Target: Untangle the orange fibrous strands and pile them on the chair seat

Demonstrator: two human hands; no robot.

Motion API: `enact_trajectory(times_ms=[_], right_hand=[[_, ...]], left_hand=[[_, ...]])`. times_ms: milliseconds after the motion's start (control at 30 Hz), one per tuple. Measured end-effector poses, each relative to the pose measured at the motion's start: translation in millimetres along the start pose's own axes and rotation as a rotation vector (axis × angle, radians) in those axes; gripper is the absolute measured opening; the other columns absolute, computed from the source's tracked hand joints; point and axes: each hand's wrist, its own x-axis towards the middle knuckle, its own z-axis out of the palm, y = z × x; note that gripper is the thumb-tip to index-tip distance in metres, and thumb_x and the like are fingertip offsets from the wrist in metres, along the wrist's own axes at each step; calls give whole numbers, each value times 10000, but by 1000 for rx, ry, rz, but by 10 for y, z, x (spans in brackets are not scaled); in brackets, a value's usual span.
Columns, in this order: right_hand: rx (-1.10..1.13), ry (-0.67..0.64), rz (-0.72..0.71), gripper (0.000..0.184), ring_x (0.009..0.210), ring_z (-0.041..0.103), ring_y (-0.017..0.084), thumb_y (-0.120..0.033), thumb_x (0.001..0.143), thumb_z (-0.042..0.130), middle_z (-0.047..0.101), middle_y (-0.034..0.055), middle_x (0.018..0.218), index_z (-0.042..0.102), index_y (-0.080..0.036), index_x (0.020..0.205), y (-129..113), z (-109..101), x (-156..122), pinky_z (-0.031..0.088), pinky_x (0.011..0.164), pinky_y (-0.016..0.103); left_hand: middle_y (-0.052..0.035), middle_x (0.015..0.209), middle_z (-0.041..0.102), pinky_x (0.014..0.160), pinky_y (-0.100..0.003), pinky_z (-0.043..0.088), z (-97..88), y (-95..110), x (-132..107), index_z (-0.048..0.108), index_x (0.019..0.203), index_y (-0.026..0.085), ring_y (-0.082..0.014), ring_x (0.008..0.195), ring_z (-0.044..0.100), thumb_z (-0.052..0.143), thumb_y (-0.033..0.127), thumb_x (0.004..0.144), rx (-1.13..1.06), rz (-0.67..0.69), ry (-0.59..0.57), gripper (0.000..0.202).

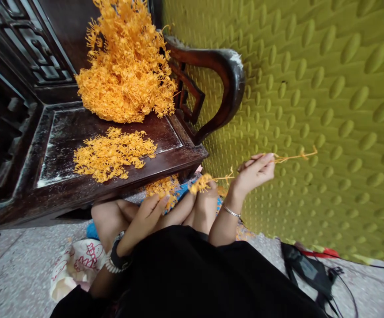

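My right hand [254, 173] is raised in front of the green wall, fingers pinched on a thin orange plastic sprig [291, 157] whose stem runs back toward a small orange cluster [201, 182] over my knees. My left hand [148, 214] rests lower on my legs, its fingers curled at a clump of orange pieces [161, 187] in my lap. On the dark wooden chair seat [62, 132] lies a flat pile of orange sprigs [112, 153], and behind it stands a tall heap of the same [127, 66].
The chair's curved armrest [225, 79] stands close to the padded green wall [327, 110]. A black bag with cables [307, 269] lies on the speckled floor at the right. A printed plastic bag [75, 265] sits by my left leg.
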Motion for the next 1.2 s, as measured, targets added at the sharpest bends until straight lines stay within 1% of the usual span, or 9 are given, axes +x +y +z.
enact_trajectory(times_ms=[167, 300, 433, 633, 833, 933, 1000, 1100, 1200], right_hand=[[32, -79, 105, 424, 322, 239, 50, -596, 864, 444, 280, -123, 410, 418, -224, 660, -19, 51, -125, 236, 342, 193], [65, -135, 167, 415, 322, 233, 48, -590, 865, 448, 273, -126, 411, 427, -222, 674, -17, 160, -231, 237, 339, 188], [109, -170, 197, 414, 322, 227, 45, -580, 871, 449, 271, -128, 405, 430, -216, 675, 0, 255, -308, 231, 335, 183], [90, -193, 188, 431, 324, 211, 41, -593, 871, 444, 273, -126, 396, 420, -213, 669, 6, 315, -360, 194, 348, 189], [42, -196, 181, 429, 343, 213, 42, -588, 884, 424, 273, -118, 439, 418, -214, 675, 39, 329, -409, 200, 368, 195], [39, -205, 188, 422, 352, 205, 47, -580, 890, 420, 266, -117, 445, 420, -214, 680, 38, 322, -420, 187, 367, 198], [29, -212, 186, 421, 358, 207, 48, -576, 894, 413, 268, -115, 450, 422, -213, 682, 30, 319, -422, 190, 373, 200], [9, -225, 167, 420, 374, 226, 46, -559, 904, 410, 282, -108, 469, 434, -205, 680, 25, 326, -431, 211, 398, 203], [-1, -261, 150, 419, 399, 262, 49, -541, 909, 425, 306, -96, 490, 449, -197, 672, 33, 351, -463, 223, 418, 208]], left_hand=[[-85, 844, 594, 781, -374, 439, -501, -135, 339, 566, 918, 178, -235, 814, 590, 331, 350, 971, 540, 57, 458, 296], [-179, 1046, 589, 929, -487, 379, -879, -367, 618, 589, 1054, 129, -338, 1067, 527, 289, 312, 967, 737, 43, 602, 362], [-155, 1282, 552, 1065, -529, 271, -1000, -518, 761, 603, 1166, 166, -336, 1261, 396, 351, 246, 939, 793, 75, 681, 348], [-114, 1392, 524, 1162, -568, 32, -930, -523, 825, 581, 1239, 179, -290, 1366, 344, 386, 186, 894, 813, 31, 671, 397], [-180, 1381, 517, 1145, -608, 98, -905, -532, 868, 461, 1369, 119, -333, 1349, 369, 429, 319, 904, 802, -78, 678, 507], [-246, 1443, 421, 1133, -624, 114, -938, -486, 873, 282, 1470, 61, -377, 1375, 317, 503, 472, 877, 797, -82, 716, 754], [-293, 1463, 360, 1135, -620, 110, -910, -412, 855, 206, 1484, 9, -403, 1383, 289, 541, 537, 845, 791, -73, 813, 894], [-287, 1465, 353, 1129, -574, 193, -697, -242, 761, 279, 1452, 12, -384, 1384, 292, 487, 504, 890, 742, 39, 901, 776], [-191, 1301, 546, 1029, -480, 388, -322, -70, 610, 403, 1377, 120, -297, 1227, 498, 420, 462, 933, 578, 282, 666, 561]])
